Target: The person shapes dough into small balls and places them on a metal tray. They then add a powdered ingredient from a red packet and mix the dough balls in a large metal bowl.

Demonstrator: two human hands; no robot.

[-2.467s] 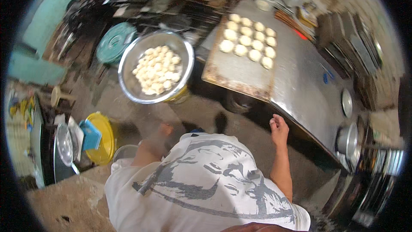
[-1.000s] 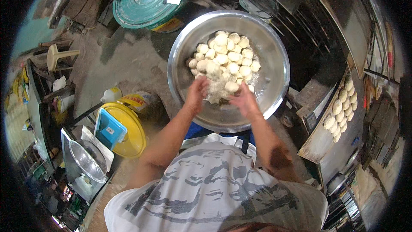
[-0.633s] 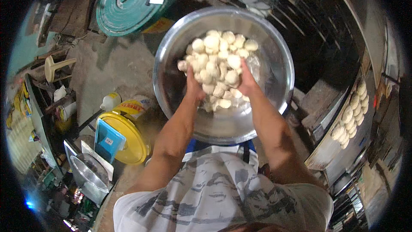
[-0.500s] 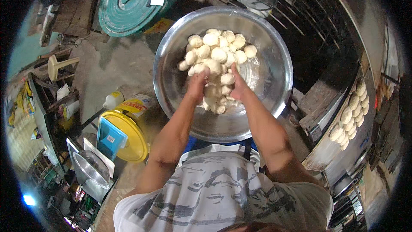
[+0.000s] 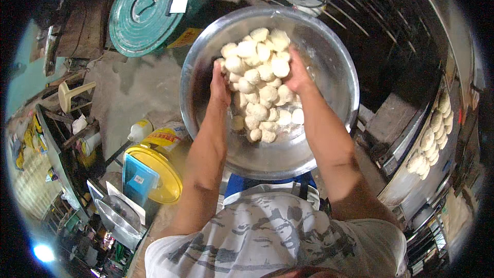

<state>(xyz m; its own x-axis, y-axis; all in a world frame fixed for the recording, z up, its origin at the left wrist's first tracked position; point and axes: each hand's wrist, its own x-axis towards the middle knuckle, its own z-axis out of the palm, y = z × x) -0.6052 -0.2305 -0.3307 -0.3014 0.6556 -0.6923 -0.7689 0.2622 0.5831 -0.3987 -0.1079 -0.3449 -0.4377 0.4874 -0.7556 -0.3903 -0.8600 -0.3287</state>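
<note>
A heap of pale, floured dough balls lies in a wide steel basin. My left hand cups the heap's left side, with its fingertips hidden behind the balls. Against the right side presses my right hand, its fingers partly tucked behind and under the dough. Between them the two hands hold the far part of the heap. Several balls sit loose nearer to me, and flour dusts the basin's inner wall.
A green lidded tub stands at the far left. Nearer on the left is a bucket with a yellow lid, a blue flat case leaning on it. More dough balls lie on a board at the right.
My hands have moved apart and away from me, from the near middle of the heap to its two sides. The dough balls between them have shifted and bunched together.
</note>
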